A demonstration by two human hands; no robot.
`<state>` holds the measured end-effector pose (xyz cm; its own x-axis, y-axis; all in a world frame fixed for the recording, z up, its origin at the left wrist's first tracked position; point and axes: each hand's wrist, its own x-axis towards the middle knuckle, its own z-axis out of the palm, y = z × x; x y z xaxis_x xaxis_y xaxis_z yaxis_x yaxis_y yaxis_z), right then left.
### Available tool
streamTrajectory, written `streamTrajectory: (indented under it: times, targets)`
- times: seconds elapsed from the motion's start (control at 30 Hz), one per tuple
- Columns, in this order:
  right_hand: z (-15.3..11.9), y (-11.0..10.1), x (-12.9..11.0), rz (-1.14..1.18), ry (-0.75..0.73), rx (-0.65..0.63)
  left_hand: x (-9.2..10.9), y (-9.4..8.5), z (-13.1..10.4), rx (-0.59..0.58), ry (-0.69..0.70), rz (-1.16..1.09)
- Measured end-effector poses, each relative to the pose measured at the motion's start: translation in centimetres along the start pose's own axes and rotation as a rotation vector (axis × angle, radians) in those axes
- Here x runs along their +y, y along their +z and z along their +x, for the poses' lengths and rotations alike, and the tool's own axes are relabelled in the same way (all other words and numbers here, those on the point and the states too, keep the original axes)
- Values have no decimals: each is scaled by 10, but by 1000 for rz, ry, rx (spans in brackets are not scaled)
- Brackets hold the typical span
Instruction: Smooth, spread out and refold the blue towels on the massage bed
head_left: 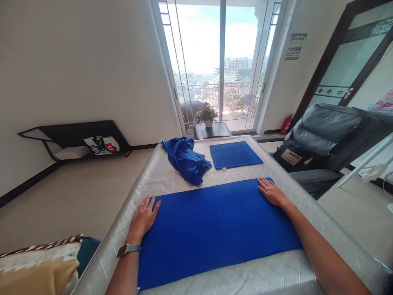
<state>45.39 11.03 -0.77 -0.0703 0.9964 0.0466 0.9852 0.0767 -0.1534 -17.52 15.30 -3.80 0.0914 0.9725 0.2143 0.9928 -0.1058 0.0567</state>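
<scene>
A blue towel (215, 229) lies spread flat across the near part of the quilted, silvery mattress (260, 274). My left hand (145, 215) rests flat at its far left corner, fingers stretched out. At the far right corner, my right hand (271, 191) lies palm down with the fingers extended. Beyond the towel, a second blue towel (236, 155) is folded into a neat rectangle, with a small white tag on its near edge. Left of it sits a crumpled heap of blue towels (186, 157); how many are in it I cannot tell.
Behind the mattress, a potted plant (208, 114) stands on a dark chair (213, 130) before a sliding glass door. A grey recliner (328, 127) holding a black bag (291, 157) is on the right. Cushions (39, 266) lie at lower left; a black rack (82, 133) stands by the wall.
</scene>
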Motion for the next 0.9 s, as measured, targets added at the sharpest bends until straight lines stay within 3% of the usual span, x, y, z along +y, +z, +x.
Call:
streamTrajectory:
  times: [0.3,0.63,0.7,0.77,0.9]
  targets:
    - [-1,11,29,10,57,25,14,-21,-4,-59,-68,-31]
    - [-1,11,36,5,44,68,20,-27,-4,-65,-84,-66]
    - [-3,5,24,10,37,98,20,-26,-5,-59,-80,-73]
    - [-3,-3,-3,28,-3,126,21,-25,-4,-51,-81,-80]
    - [2,-14,-103,54,-209,72,21,-23,-4,-44,-89,-92]
